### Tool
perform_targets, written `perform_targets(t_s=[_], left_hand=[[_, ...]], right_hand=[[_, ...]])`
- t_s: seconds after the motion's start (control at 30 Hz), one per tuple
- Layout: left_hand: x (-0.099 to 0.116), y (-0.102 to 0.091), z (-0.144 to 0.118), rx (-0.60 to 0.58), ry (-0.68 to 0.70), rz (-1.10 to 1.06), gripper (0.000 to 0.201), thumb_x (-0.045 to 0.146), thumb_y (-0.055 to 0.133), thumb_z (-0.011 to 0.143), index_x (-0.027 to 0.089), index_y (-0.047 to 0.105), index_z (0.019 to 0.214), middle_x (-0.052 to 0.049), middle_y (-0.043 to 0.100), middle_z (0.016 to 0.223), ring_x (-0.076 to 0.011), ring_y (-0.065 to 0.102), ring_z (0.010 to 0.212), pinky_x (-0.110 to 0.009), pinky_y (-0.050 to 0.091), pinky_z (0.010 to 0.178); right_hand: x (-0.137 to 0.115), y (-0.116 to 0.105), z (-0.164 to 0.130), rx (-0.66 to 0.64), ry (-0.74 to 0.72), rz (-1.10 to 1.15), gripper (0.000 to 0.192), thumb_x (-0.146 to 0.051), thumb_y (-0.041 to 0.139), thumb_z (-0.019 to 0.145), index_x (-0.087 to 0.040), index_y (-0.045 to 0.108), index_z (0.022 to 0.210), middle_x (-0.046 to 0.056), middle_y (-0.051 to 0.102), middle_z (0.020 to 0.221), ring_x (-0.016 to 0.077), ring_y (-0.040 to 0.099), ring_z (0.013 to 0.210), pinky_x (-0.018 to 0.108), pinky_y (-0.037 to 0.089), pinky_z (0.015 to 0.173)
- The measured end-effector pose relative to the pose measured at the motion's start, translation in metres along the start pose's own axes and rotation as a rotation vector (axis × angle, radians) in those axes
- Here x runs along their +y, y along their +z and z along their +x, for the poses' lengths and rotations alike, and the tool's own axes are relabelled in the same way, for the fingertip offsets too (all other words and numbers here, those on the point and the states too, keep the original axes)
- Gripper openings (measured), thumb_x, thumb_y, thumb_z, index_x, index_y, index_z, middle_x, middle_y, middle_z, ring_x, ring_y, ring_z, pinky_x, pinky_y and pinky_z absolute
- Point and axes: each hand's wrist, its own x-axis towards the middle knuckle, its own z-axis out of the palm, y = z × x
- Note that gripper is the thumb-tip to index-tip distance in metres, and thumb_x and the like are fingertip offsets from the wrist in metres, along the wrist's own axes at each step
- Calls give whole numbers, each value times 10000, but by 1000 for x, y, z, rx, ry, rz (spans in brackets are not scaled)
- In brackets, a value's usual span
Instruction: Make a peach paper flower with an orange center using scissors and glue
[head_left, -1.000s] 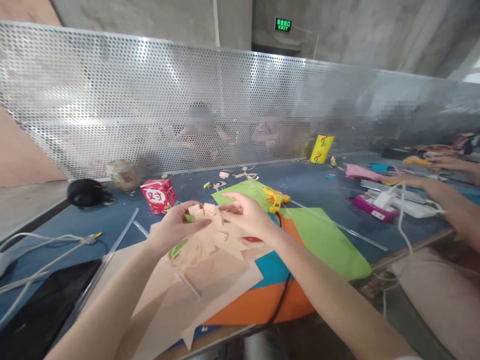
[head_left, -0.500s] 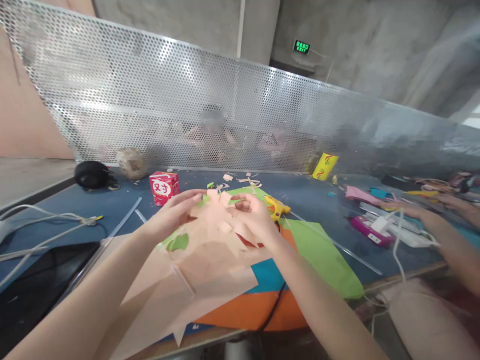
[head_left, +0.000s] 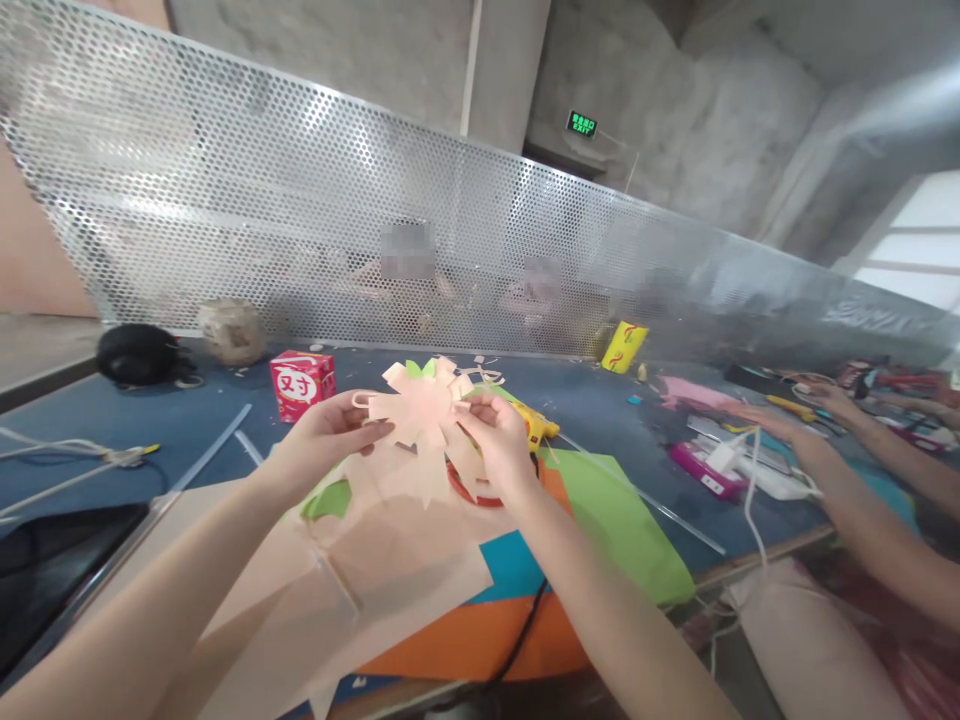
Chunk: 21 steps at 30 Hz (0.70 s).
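A peach-coloured paper flower (head_left: 417,408) with strip-like petals is held up above the table between both hands. My left hand (head_left: 330,430) pinches a petal at its left side. On the opposite side my right hand (head_left: 499,432) grips the flower's edge, its fingertips partly behind the paper. Green leaf tips show behind the flower's top. Beneath lie large peach paper sheets (head_left: 405,560) and a green paper piece (head_left: 330,500). A red round object (head_left: 472,490) shows partly below the flower. Just behind my right hand lies a yellow glue gun (head_left: 536,427).
A red box (head_left: 300,385) and a black round object (head_left: 135,355) stand at the back left. Green paper (head_left: 622,520) and orange paper (head_left: 472,630) lie to the right and front. A co-worker's arms (head_left: 862,500) reach in near a purple power strip (head_left: 709,470).
My hands have moved apart to the flower's sides, and its face now shows more clearly. The whole view has shifted slightly as the head turned right.
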Motion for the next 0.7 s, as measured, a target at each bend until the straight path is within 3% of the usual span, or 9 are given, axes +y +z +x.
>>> perform_targets(t_s=[0.17, 0.3, 0.47, 0.57, 0.63, 0.7], left_hand=[[1, -2, -3, -142, 78, -127, 211, 153, 717, 661, 188, 617, 845, 46, 612, 678, -69, 560, 614, -167, 446, 566], [-1, -3, -4, -163, 86, -209, 291, 142, 718, 648, 234, 604, 900, 50, 652, 789, -82, 607, 722, -173, 469, 650], [9, -6, -8, -235, 69, -293, 373, 262, 747, 568, 225, 592, 906, 9, 659, 776, -135, 623, 662, -241, 495, 603], [19, -10, -11, -309, 46, -298, 354, 330, 731, 607, 221, 562, 898, 5, 625, 702, -138, 602, 612, -259, 495, 582], [23, -13, -12, -339, 84, -261, 348, 391, 718, 634, 217, 538, 877, 5, 602, 692, -140, 602, 627, -254, 494, 581], [26, -13, -14, -305, 237, -97, 365, 393, 726, 640, 224, 508, 879, -8, 607, 771, -157, 617, 720, -263, 499, 624]], right_hand=[[1, 3, -2, -8, -19, 37, 254, -279, 710, 593, -187, 535, 751, -21, 609, 698, 125, 618, 693, 274, 496, 731], [1, 5, -4, -17, -31, 35, 241, -257, 709, 588, -184, 540, 744, -29, 606, 677, 114, 611, 675, 260, 494, 711], [-4, 7, -8, -28, -69, -7, 225, -229, 721, 581, -184, 557, 729, -29, 609, 660, 119, 606, 662, 252, 490, 673], [-5, 9, -11, -56, -93, -33, 229, -200, 727, 569, -191, 550, 713, -37, 600, 646, 125, 611, 650, 256, 501, 663], [-5, 9, -13, -95, -165, -100, 214, -202, 713, 604, -195, 539, 728, -29, 601, 664, 133, 620, 655, 267, 516, 655], [-5, 6, -16, -108, -349, -260, 160, -216, 676, 684, -200, 539, 766, -8, 615, 715, 143, 629, 697, 275, 527, 661]])
